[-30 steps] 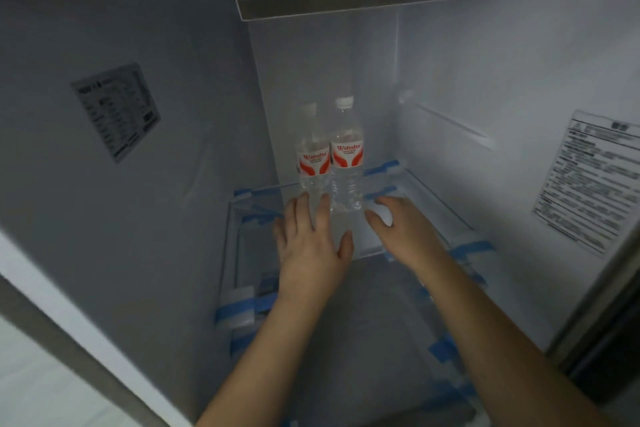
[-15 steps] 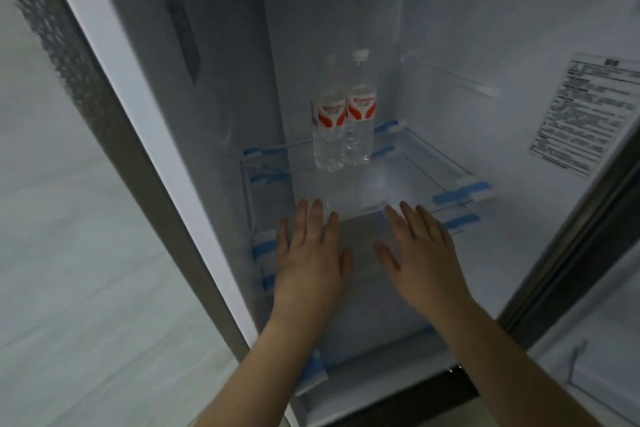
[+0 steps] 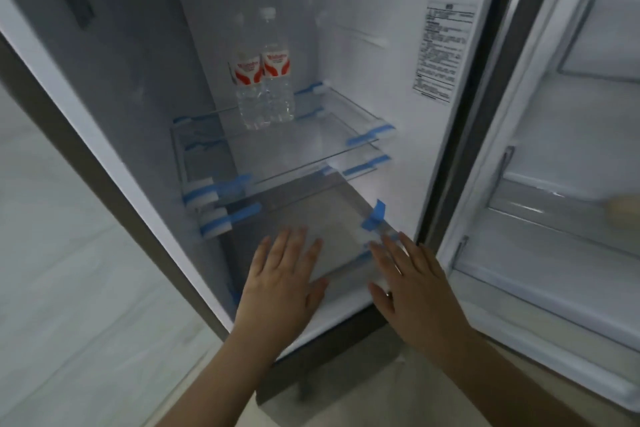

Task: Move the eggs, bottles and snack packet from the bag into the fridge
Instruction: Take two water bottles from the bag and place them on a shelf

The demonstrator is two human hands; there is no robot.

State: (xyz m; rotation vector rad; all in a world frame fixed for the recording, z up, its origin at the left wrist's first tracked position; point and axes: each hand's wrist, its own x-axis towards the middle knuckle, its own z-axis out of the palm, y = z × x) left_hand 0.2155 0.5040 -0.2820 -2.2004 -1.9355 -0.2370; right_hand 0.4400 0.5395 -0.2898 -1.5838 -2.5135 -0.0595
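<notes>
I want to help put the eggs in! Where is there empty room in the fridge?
The glass shelf is bare in front of the two water bottles and along its right side, up to the blue tape. It is crowded only at the back left, where the bottles stand together. The lower shelf beyond the left hand and right hand also looks bare.

Pale object [image 3: 625, 213], far right door shelf: blurred, cut by frame edge, unidentifiable. Wall sticker [image 3: 443, 52] print: illegible. Left bottle [image 3: 246, 80]: partly hidden behind right bottle [image 3: 277, 69].
</notes>
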